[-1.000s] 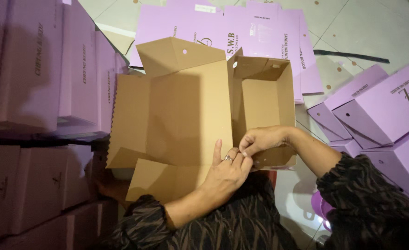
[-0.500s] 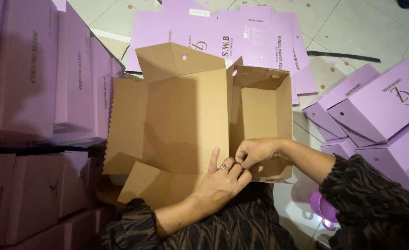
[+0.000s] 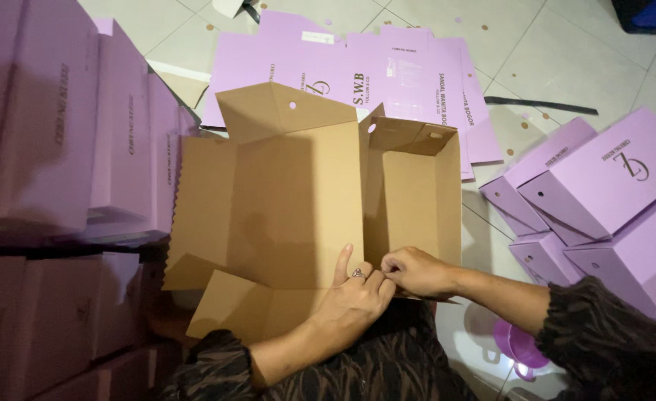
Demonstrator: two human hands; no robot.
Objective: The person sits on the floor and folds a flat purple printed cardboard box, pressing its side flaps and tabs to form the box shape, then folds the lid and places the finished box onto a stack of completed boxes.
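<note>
Both the left hand (image 3: 354,297) and right hand (image 3: 415,271) pinch the near edge of the half-folded cardboard box (image 3: 305,200), apparently gripping a flap.

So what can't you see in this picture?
Head view only:
- The near edge of the cardboard box: covered by the left hand and right hand.
- What the fingertips pinch: too small to tell.
- The purple boxes on the right: cut off by the frame.
- The left stack: dim.
</note>
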